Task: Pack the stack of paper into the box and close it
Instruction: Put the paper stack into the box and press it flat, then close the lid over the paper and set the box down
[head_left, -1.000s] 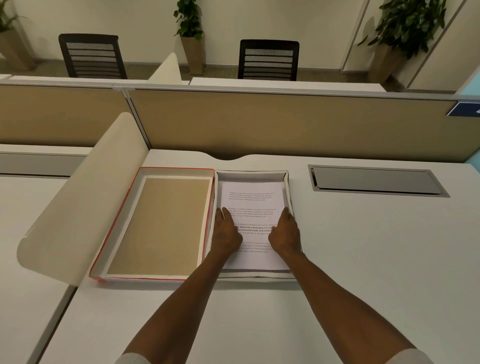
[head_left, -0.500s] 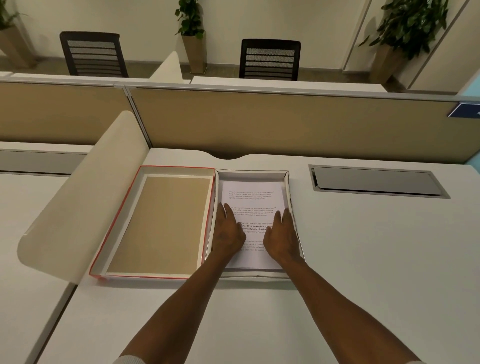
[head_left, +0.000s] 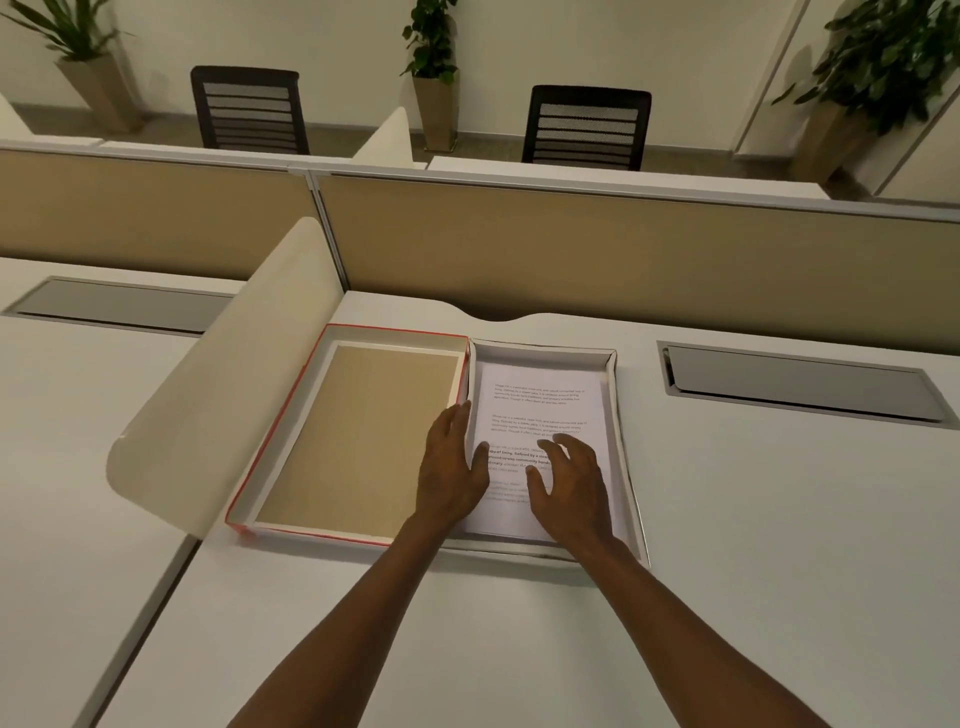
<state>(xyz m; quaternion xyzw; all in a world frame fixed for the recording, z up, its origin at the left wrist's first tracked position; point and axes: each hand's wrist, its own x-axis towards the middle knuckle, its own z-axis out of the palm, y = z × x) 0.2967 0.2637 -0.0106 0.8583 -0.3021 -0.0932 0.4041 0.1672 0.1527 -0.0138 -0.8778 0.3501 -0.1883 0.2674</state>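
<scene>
A stack of printed white paper lies flat inside the shallow white box tray on the desk. Hinged to the tray's left side, the red-edged lid lies open with its tan inner panel facing up. My left hand rests over the seam between lid and tray, fingers at the lid's right wall and thumb on the paper. My right hand hovers over the lower half of the paper with fingers spread and slightly curled, holding nothing.
A curved cream divider rises just left of the lid. A tan partition closes the desk's far side. A grey cable hatch sits in the desk to the right, another on the neighbouring desk at left.
Both hands were pressing flat on the paper. My left hand has slid left to the lid's edge, and my right hand has lifted off the sheet with its fingers spread.
</scene>
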